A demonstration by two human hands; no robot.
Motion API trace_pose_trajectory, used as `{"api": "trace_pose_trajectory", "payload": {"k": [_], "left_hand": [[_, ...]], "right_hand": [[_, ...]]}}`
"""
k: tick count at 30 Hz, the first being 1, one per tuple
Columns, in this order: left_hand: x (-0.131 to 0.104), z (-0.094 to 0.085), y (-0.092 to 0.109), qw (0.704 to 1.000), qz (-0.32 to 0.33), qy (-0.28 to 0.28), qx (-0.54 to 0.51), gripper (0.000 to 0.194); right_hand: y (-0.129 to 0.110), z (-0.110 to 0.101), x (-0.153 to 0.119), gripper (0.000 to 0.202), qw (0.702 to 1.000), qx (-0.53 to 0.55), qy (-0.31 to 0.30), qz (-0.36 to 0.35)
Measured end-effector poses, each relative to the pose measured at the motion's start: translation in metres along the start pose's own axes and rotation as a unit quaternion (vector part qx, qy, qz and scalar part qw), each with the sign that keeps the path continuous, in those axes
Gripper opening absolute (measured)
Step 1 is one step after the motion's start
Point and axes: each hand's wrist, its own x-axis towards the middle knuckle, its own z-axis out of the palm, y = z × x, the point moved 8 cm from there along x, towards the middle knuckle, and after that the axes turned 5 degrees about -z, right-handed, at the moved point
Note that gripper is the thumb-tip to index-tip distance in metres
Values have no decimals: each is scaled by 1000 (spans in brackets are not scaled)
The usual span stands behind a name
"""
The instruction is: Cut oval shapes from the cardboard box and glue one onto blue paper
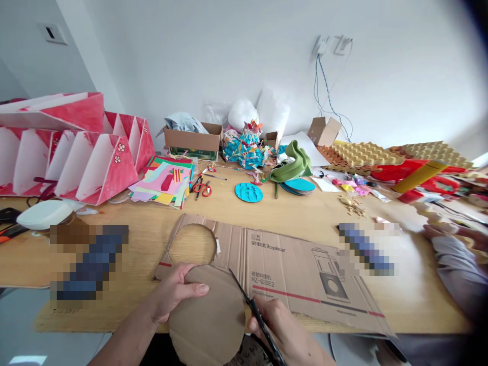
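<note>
My left hand (173, 292) grips a round cardboard disc (208, 315) by its upper left edge, thumb on top and fingers underneath. My right hand (280, 323) is closed round a black utility knife (259, 320). Its thin dark blade points up and left, lying at the disc's upper right edge. Behind both hands a flattened cardboard box sheet (293, 274) rests on the table. It bears printed text and a blender drawing, and a round hole is cut in its left part.
Blue discs (248, 192) lie mid-table, near red-handled scissors (206, 189) and coloured paper (163, 183). Pink-and-white folded structures (68, 162) stand left. Egg trays (366, 152) lie back right. Another person's sleeve (455, 264) is at the right edge. Two pixelated patches flank the sheet.
</note>
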Motion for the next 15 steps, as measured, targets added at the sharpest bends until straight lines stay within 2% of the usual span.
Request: {"api": "trace_pose_trajectory", "payload": {"k": [5, 11, 15], "left_hand": [[1, 5, -4, 999, -31, -39, 1, 41], [3, 0, -5, 998, -46, -28, 26, 32], [5, 6, -3, 996, -46, -51, 49, 32]], "right_hand": [[-4, -3, 0, 34, 1000, 16, -12, -4], [-6, -7, 0, 34, 1000, 7, -10, -18], [-5, -6, 0, 33, 1000, -2, -24, -19]]}}
